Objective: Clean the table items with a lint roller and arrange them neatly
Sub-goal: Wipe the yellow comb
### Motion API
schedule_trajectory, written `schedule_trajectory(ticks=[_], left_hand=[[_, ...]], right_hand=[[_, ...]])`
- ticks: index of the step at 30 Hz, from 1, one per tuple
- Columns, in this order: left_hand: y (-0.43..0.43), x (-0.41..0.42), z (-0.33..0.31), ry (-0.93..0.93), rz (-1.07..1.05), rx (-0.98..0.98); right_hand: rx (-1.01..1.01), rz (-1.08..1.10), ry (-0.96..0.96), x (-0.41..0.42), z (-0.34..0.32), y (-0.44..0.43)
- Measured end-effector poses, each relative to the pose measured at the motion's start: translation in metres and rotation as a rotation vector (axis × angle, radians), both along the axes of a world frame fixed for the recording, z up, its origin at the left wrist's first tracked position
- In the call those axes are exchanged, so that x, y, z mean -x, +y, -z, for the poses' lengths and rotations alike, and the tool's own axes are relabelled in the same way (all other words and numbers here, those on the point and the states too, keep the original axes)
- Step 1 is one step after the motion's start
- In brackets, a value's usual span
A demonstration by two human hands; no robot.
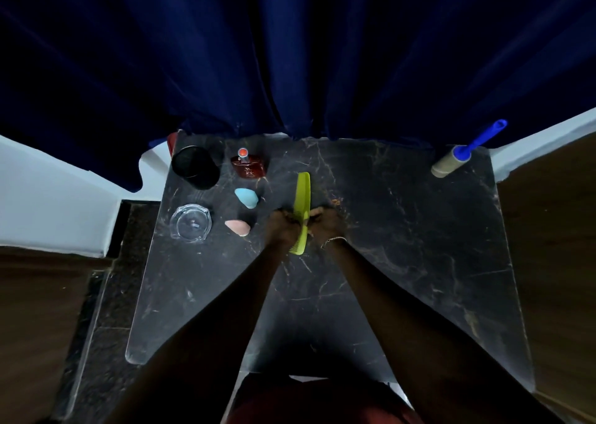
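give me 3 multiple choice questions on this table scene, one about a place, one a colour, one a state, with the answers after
1. Where does the lint roller lie on the table?
A. far right corner
B. near left corner
C. inside the glass dish

2. What colour is the comb?
A. red
B. yellow-green
C. white

3. What is the state of the comb?
A. lying flat on the table, untouched
B. standing in the black cup
C. held by both hands above the table

Answers:
1. A: the roller with its blue handle lies at the far right corner, near the curtain.
2. B: its whole length shows yellow-green.
3. C: the left hand and right hand grip it from either side at its middle.
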State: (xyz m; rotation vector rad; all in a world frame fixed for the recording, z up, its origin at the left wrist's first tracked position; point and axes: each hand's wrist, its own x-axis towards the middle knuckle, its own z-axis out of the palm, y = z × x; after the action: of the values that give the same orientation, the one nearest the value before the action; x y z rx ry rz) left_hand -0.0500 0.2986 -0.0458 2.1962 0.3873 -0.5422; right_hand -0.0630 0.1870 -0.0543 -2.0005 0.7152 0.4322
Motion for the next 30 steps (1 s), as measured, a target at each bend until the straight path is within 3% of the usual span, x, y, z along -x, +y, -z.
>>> schedule_trajectory(ticks=[4,16,21,30], left_hand=[[0.007,-0.013,0.003,-0.012,0.058,-0.092],[0.01,-0.018,0.019,-0.06,0.006,-0.066],[0.01,-0.017,0.02,-0.106,0.033,-0.071],[0.013,-0.011,0.014,-0.164,0.092,-0.101]], right_hand=[[0.064,-0.048,0.015,-0.019,0.003,0.009],[0.22,-0.032,0.018,-0.039,0.02,0.026],[0.142,-0.042,0.073,-0.046,0.027,0.028],[0.213,-0.087,0.094,-0.042,0.021,0.031]])
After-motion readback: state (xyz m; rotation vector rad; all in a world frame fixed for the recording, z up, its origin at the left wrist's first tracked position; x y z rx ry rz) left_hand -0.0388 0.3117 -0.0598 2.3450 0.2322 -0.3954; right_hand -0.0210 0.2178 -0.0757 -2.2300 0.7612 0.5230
